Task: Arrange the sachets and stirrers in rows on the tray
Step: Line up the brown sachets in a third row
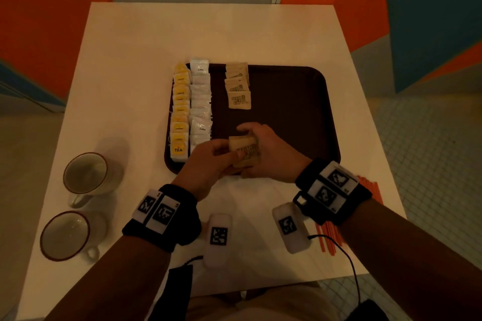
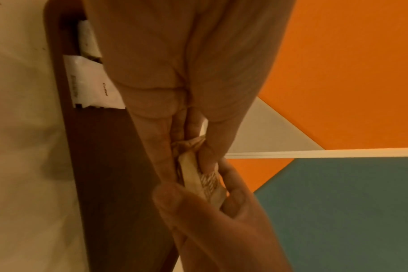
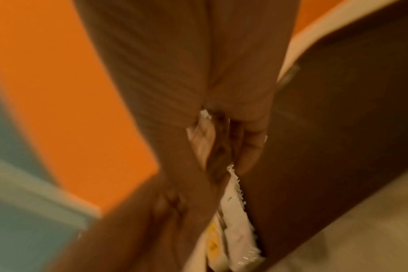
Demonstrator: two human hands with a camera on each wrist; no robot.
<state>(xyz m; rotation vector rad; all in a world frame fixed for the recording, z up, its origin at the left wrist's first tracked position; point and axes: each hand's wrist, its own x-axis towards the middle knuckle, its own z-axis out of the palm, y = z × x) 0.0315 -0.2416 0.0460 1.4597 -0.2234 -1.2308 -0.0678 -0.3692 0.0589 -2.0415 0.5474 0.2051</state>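
Observation:
A dark brown tray (image 1: pixel 300 112) lies on the white table. On it stand a row of yellow tea sachets (image 1: pixel 180 112), a row of white coffee sachets (image 1: pixel 200 107) and a short row of tan sugar sachets (image 1: pixel 238 86). Over the tray's near edge both hands hold a stack of tan sugar sachets (image 1: pixel 243 150) (image 2: pixel 204 182). My left hand (image 1: pixel 208 161) pinches it from the left, and my right hand (image 1: pixel 268 154) grips it from the right. Orange stirrers (image 1: pixel 328 237) lie on the table under my right wrist, partly hidden.
Two empty cups (image 1: pixel 86 174) (image 1: pixel 66 234) stand at the table's near left. Two white tagged blocks (image 1: pixel 218 238) (image 1: pixel 290 229) lie near the front edge between my forearms. The tray's right half (image 1: pixel 294 91) is bare.

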